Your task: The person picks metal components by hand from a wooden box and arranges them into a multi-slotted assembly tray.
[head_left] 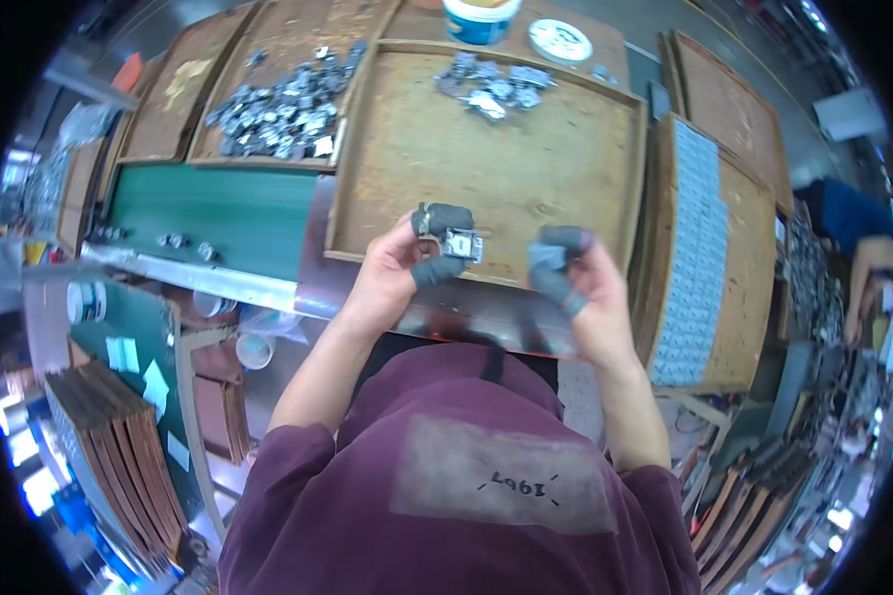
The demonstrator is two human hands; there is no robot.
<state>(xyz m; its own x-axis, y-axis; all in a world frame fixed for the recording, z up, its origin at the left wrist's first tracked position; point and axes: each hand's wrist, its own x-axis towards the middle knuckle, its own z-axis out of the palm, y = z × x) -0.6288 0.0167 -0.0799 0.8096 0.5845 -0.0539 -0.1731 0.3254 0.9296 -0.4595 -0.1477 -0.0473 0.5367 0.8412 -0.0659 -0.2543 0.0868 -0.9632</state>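
one boxy metal part (463,245), bright silver with a pale square face, a small dark mark and dark edges, sits just off the view's centre, at 12 o'clock. the left hand (395,266) has its grip pinched on it, finger and thumb in dark grey cots (441,270). the right hand (597,283), toward 3 o'clock, pinches one grey-blue piece (547,258), too blurred for detail. both are over the near part of one shallow wooden tray (486,164); at its 12 o'clock lies one silver cluster (496,87), too overlapped to count. one bigger metal heap (283,114), also uncountable, lies at 11 o'clock. one tub (478,22) stands at 12 o'clock, one white lid (560,42) at 1, one block of pale blue rows (695,258) at 3.
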